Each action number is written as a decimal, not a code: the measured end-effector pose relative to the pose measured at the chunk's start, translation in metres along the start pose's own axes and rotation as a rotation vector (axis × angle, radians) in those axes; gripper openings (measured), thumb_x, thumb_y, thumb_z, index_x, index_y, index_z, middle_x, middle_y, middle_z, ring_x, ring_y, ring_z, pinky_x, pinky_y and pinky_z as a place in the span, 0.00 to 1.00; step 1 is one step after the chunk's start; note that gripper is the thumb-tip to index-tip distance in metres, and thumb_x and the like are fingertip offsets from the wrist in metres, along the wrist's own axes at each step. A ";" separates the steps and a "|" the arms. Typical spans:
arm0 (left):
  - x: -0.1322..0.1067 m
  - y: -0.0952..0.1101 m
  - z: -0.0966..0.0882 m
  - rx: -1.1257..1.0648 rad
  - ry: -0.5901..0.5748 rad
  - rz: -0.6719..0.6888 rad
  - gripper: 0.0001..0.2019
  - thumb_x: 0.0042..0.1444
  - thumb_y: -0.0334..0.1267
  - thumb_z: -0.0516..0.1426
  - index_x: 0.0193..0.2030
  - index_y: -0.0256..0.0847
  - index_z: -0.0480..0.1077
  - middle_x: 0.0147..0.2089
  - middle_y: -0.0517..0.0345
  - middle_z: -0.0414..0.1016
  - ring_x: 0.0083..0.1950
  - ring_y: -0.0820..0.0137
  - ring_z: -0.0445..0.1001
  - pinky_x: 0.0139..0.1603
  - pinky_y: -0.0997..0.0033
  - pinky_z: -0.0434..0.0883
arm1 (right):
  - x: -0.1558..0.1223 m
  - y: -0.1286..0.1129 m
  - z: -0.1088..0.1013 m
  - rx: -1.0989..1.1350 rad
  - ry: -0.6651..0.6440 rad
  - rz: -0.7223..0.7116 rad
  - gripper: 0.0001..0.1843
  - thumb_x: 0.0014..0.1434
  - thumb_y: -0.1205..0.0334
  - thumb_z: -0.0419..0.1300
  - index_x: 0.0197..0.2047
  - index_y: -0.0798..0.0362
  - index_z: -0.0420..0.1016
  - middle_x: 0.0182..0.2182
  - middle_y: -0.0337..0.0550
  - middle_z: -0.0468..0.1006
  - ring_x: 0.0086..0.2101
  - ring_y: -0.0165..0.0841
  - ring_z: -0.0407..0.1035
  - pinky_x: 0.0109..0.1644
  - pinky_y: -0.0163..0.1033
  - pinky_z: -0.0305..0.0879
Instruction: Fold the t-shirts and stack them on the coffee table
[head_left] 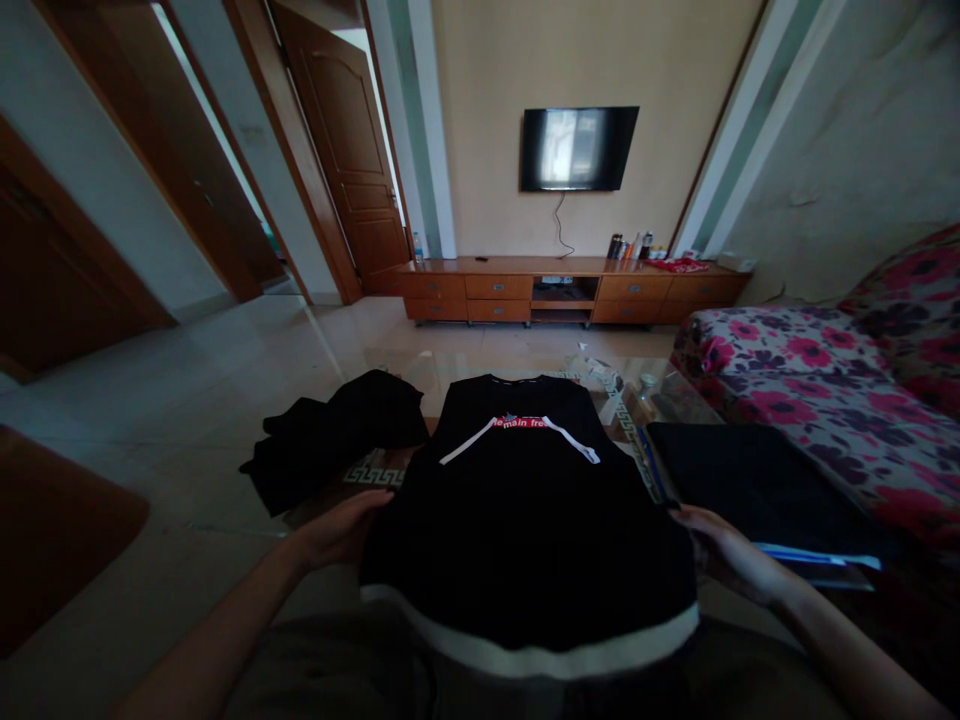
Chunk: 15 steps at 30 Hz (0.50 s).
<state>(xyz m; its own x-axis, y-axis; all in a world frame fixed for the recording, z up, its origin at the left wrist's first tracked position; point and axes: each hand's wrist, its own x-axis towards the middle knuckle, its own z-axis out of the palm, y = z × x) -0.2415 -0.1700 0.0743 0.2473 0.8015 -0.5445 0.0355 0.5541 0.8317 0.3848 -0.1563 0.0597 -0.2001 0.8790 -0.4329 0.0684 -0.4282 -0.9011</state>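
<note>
A black shirt (525,520) with white stripes, a white hem band and a red chest label lies spread flat in front of me on a glass table (622,400). My left hand (341,530) grips the shirt's left edge, with the fingers tucked under the cloth. On the other side my right hand (724,550) holds the shirt's right edge, fingers curled at the fabric.
A crumpled black garment (330,435) lies on the table's left part. A folded dark piece (757,485) over blue-white papers rests at the right. A floral sofa (825,400) stands at the right. A wooden TV cabinet (570,290) and wall TV (577,148) are beyond.
</note>
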 end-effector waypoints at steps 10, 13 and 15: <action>0.013 -0.010 0.007 0.160 -0.079 0.104 0.55 0.44 0.35 0.61 0.77 0.57 0.37 0.69 0.56 0.66 0.66 0.60 0.69 0.62 0.59 0.69 | 0.003 -0.009 0.018 -0.184 -0.070 -0.125 0.55 0.53 0.58 0.63 0.77 0.39 0.40 0.67 0.47 0.67 0.62 0.45 0.66 0.62 0.48 0.68; 0.018 -0.014 0.008 0.115 -0.110 0.165 0.57 0.43 0.30 0.61 0.77 0.56 0.36 0.72 0.53 0.62 0.68 0.61 0.66 0.64 0.60 0.67 | 0.000 -0.014 0.021 -0.115 -0.038 -0.146 0.55 0.51 0.61 0.68 0.76 0.36 0.47 0.68 0.45 0.65 0.62 0.45 0.66 0.61 0.45 0.70; 0.023 -0.011 0.008 0.073 -0.069 0.250 0.57 0.43 0.28 0.63 0.77 0.53 0.38 0.69 0.49 0.65 0.66 0.60 0.68 0.64 0.61 0.66 | -0.001 -0.020 0.023 -0.002 -0.016 -0.154 0.53 0.52 0.61 0.71 0.75 0.34 0.50 0.63 0.44 0.71 0.54 0.43 0.74 0.53 0.43 0.75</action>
<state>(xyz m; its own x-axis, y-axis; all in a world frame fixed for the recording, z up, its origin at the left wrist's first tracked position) -0.2286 -0.1596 0.0540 0.3225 0.8926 -0.3150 0.0338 0.3217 0.9463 0.3608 -0.1541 0.0787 -0.2236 0.9308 -0.2891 0.0379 -0.2880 -0.9569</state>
